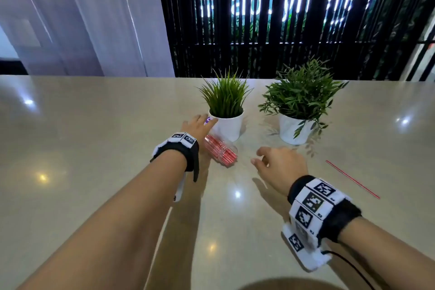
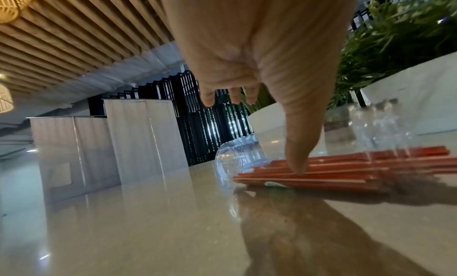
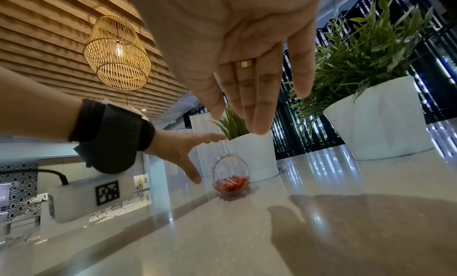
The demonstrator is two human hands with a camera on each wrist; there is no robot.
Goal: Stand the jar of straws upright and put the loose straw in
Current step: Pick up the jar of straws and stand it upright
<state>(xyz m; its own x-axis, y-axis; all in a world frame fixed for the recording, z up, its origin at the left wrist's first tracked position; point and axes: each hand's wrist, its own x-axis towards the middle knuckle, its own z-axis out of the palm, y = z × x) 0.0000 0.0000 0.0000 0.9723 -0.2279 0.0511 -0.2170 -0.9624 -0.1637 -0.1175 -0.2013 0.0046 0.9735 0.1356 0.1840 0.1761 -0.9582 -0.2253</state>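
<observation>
The left hand (image 1: 197,125) is spread above the closed end of the jar (image 1: 220,152), fingers extended and released, thumb (image 2: 295,153) pointing down beside the glass; nothing is gripped, and whether the thumb tip touches the jar cannot be told. The jar is lying on its side on the table (image 1: 94,148), just in front of the grass plant pot (image 1: 228,127), mouth toward the camera, red straws (image 3: 231,183) bundled inside.

Risk: if the closed end is lifted, the straws would be spilled out of the mouth. The smooth glass may roll or slip on the glossy top if it is pinched off-centre. The pot close behind could be knocked by the fingers.

The right hand (image 1: 280,167) is held above the table near the jar's mouth, fingers loose and straight, holding nothing. It could be used to block the opening.

Further right, past the leafy plant pot (image 1: 295,129), the loose straw (image 1: 352,179) is lying flat, well apart from the jar. It is thin and flat on a slick surface, so it may be pushed away rather than pinched.
</observation>
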